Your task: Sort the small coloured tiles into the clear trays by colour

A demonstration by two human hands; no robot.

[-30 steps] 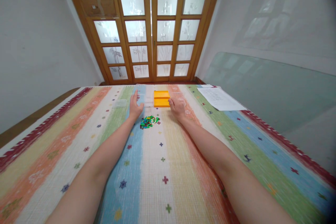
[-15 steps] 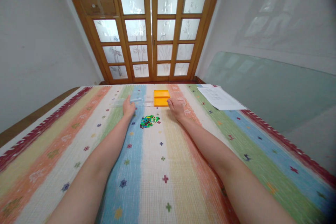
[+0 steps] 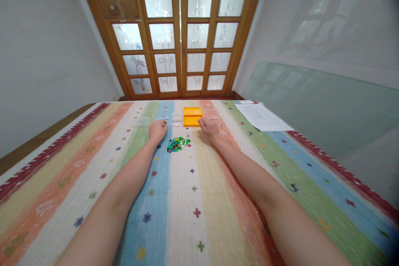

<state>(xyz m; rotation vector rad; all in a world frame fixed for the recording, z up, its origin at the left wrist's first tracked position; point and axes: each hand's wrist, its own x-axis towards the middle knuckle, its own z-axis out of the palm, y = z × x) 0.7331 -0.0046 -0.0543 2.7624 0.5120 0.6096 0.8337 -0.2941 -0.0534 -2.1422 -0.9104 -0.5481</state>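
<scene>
My left hand is closed, fingers curled, beside the clear plastic boxes on the blue stripe. A tiny dark spot shows at its fingertips, too small to name. My right hand is also closed, at the lower right corner of an open yellow box. Whatever its fingers hold, if anything, is hidden. Nearer to me than the boxes, between my forearms, lies a loose pile of small green, blue, yellow and dark toy bricks.
Another clear box lies left of my left hand. White printed sheets rest at the right. A striped, patterned cloth covers the table. Beyond its far edge stand wooden doors with glass panes.
My left hand has shifted right and its fingers have curled in, where before the index finger pointed forward. The right hand stays almost in place by the yellow box.
</scene>
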